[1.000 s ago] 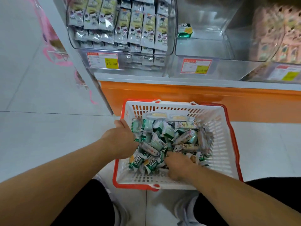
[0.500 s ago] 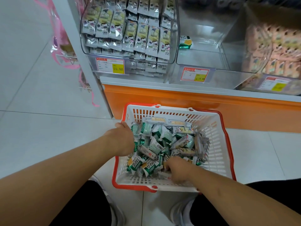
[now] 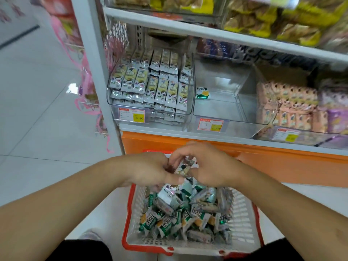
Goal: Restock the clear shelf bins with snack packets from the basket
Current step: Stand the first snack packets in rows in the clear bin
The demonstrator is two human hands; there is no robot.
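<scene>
A white basket with a red rim (image 3: 243,232) stands on the floor, heaped with green and silver snack packets (image 3: 180,213). Above its far end my left hand (image 3: 146,170) and my right hand (image 3: 211,166) meet, fingers curled, and hold a silver snack packet (image 3: 185,166) between them. On the shelf, the left clear bin (image 3: 150,85) is packed with rows of silver packets. The middle clear bin (image 3: 224,102) holds only one green and yellow packet (image 3: 202,93) at its left wall.
A right bin (image 3: 293,106) holds pink packets. Price tags (image 3: 211,124) hang on the bin fronts above an orange shelf base (image 3: 282,162). Higher shelves carry yellow bags (image 3: 273,17). A pink ribbon display (image 3: 88,87) stands left of the white shelf post. Grey tiled floor lies left.
Both hands rose out of the basket and came together above its far end with a packet between them. The camera tilted up, so more of the shelves shows.
</scene>
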